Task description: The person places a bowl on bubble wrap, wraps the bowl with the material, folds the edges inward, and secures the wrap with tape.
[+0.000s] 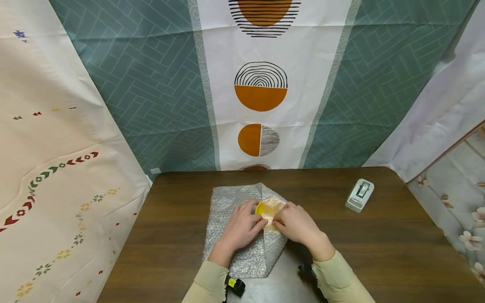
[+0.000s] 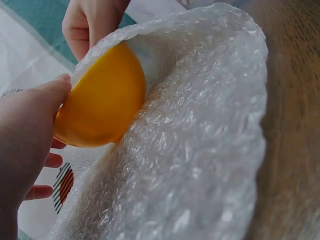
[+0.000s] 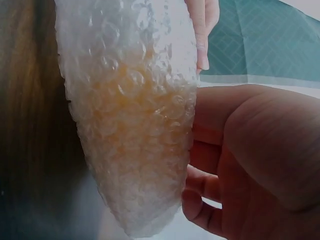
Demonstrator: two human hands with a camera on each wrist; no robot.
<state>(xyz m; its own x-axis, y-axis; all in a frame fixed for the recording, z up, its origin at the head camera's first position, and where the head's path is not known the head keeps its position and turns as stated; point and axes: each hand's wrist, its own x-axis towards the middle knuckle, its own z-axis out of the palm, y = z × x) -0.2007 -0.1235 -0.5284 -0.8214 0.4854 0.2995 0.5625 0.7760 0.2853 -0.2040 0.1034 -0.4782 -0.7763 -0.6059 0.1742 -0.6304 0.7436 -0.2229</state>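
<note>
A glossy yellow bowl lies partly inside a sheet of clear bubble wrap, which is folded over its right side. My left hand holds the bowl's uncovered edge, thumb on the near side and some fingers behind it. From the right, my right hand grips the folded wrap with curled fingers, close against the bowl. Through the wrap in the right wrist view, the bowl shows only as a blurred yellow patch. The wrap's left part lies flat on the brown table.
To the right on the table is a small white device with a display-like panel. A pale grey surface shows at the near edge, below the wrap. Patterned cloth hangs behind the table, with more cloth along both sides.
</note>
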